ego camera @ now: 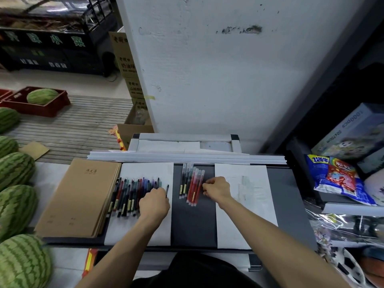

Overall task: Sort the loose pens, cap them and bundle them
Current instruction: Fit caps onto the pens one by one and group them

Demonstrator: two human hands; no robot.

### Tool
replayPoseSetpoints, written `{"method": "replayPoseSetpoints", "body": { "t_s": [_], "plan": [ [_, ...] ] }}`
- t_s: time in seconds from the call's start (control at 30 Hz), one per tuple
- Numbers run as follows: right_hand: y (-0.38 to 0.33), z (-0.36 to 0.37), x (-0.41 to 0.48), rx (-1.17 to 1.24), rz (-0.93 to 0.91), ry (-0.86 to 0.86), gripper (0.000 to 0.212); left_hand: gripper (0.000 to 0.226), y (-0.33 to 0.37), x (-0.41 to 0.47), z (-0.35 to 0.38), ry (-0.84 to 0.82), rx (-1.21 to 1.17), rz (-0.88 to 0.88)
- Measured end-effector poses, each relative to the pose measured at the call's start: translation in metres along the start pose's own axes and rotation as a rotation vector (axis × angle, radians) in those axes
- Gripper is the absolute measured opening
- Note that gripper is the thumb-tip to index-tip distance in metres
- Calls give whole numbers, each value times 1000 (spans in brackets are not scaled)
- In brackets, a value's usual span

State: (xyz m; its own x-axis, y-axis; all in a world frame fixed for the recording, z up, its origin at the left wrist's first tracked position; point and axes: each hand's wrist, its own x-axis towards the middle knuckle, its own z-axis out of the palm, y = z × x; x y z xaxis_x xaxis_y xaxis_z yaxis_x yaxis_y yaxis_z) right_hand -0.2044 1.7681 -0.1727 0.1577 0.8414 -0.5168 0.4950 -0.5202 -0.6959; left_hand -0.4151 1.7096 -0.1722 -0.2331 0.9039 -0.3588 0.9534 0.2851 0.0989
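- Left hand [154,202] rests knuckles-up at the right edge of the loose pens, fingers curled; one dark pen [167,191] stands out from under its fingertips, though whether it is pinched or only touched cannot be told
- Right hand [217,189] lies on the dark desk surface [193,225], fingers bent toward the sorted row, fingertips [204,187] at the rightmost red pen; a firm hold cannot be made out
- Loose pens [133,196] lie in a mixed heap of dark, red and bluish barrels on a white sheet [145,229], just right of a stack of brown notebooks [81,196]
- Sorted on the dark strip between the two white sheets: capped black pens [184,180] on the left, capped red pens [194,188] touching side by side to their right, all roughly parallel
- Second white sheet [249,196] lies under the right forearm
- Watermelons [16,196] line the floor to the left; a blue snack bag [340,179] sits on shelving to the right
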Motion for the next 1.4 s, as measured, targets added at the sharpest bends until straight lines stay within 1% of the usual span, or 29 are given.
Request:
{"method": "replayPoseSetpoints", "body": {
  "t_s": [0.1, 0.17, 0.23, 0.3, 0.4, 0.5, 0.6, 0.77, 0.87, 0.93, 1.0, 1.07, 1.17, 1.3, 1.4],
  "plan": [
    [9, -13, 0, -126, -104, 16, 14, 15, -1, -2, 0, -5, -22, -6],
    [19, -31, 2, -253, -181, 88, 21, 13, -2, -4, 0, -2, -38, -9],
    [30, -53, 5, -365, -250, 164, 22, 14, -4, -7, 0, 2, -47, -11],
    [41, -72, 11, -474, -291, 234, 26, 16, -7, -10, -2, 8, -57, -19],
    [50, -92, 20, -602, -245, 289, 32, 19, -11, -13, -4, 25, -86, -15],
    [54, -97, 27, -732, -186, 264, 36, 19, -12, -17, -9, 36, -107, 13],
    [52, -95, 29, -750, -186, 285, 31, 19, -11, -22, -15, 45, -130, 27],
    [53, -96, 34, -741, -183, 356, 29, 19, -9, -30, -25, 66, -156, 60],
    [53, -99, 35, -606, -199, 388, 25, 19, -6, -35, -31, 70, -194, 105],
    [48, -100, 29, -378, -226, 367, 22, 18, -4, -40, -35, 77, -294, 131],
    [35, -98, 14, -143, -250, 303, 18, 17, 0, -45, -43, 86, -404, 165],
    [19, -93, -7, 20, -294, 200, 14, 15, 5, -50, -53, 88, -485, 206],
    [-1, -87, -43, 227, -378, 39, 15, 14, 12, -58, -69, 81, -587, 297],
    [-24, -86, -88, 331, -469, -113, 16, 20, 18, -74, -93, 91, -651, 446],
    [-37, -89, -112, 350, -533, -190, 18, 22, 20, -85, -103, 157, -592, 531]
  ]
}}
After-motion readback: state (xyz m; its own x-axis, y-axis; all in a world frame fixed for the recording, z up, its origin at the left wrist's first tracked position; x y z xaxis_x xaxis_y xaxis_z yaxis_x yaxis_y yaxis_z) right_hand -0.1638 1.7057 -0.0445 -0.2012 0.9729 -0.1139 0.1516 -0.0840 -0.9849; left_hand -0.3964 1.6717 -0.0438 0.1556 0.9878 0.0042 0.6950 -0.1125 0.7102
